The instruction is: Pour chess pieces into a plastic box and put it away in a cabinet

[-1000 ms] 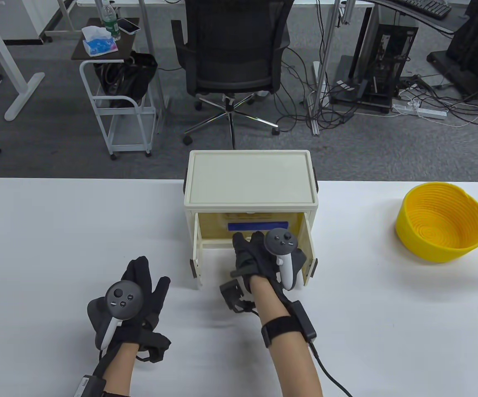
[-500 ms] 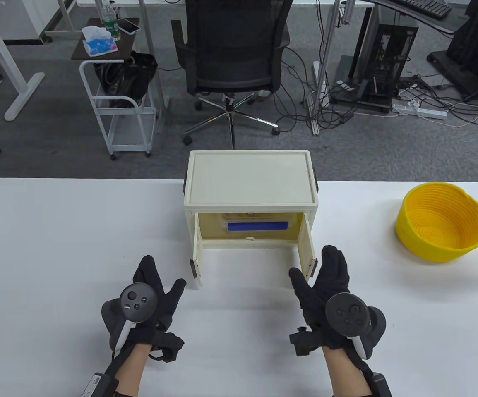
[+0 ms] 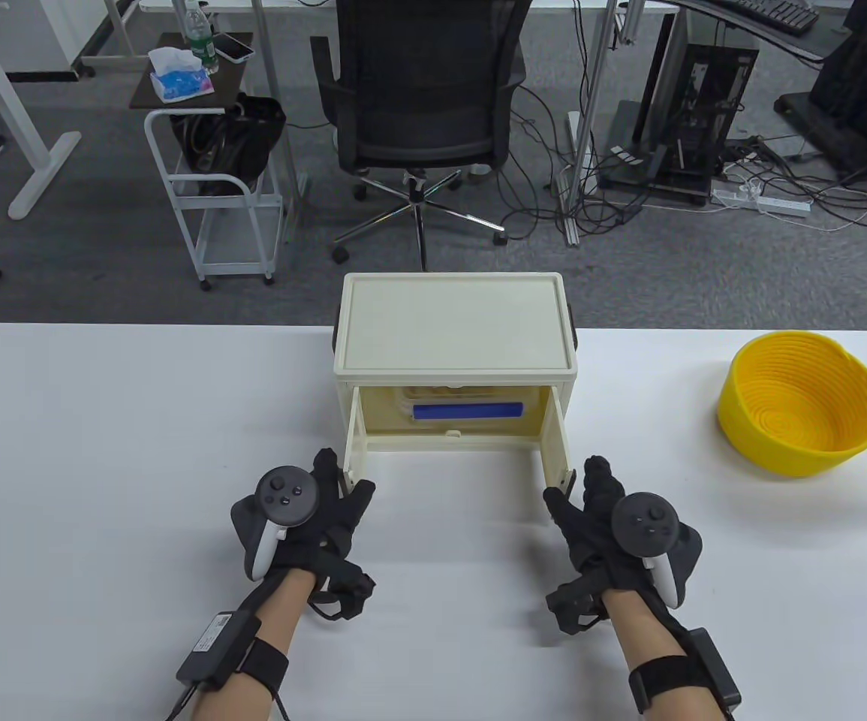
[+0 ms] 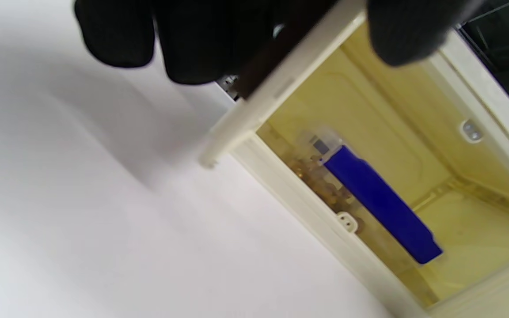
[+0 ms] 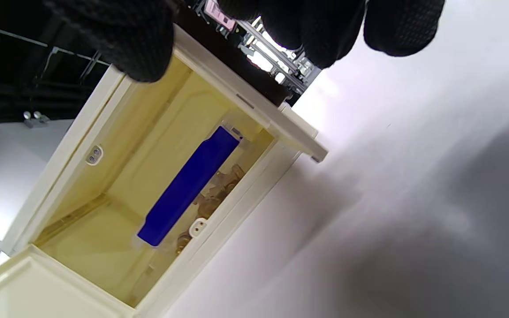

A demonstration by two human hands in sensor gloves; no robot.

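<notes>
The cream cabinet (image 3: 454,323) stands at the table's far middle with both doors swung open. Inside is the clear plastic box with a blue clasp (image 3: 468,411). It also shows in the left wrist view (image 4: 378,203) and the right wrist view (image 5: 188,185), with brown chess pieces (image 5: 219,190) in it. My left hand (image 3: 343,488) grips the free edge of the left door (image 3: 354,443), fingers (image 4: 192,39) outside and thumb inside. My right hand (image 3: 572,484) grips the free edge of the right door (image 3: 557,443) the same way.
An empty yellow woven bowl (image 3: 805,402) sits at the right of the white table (image 3: 103,451). An office chair (image 3: 422,90) and a small cart (image 3: 215,188) stand on the floor beyond the table's far edge.
My right hand came out of the cabinet, leaving the box inside, and moved to the right door's edge. My left hand moved forward and right to the left door's edge.
</notes>
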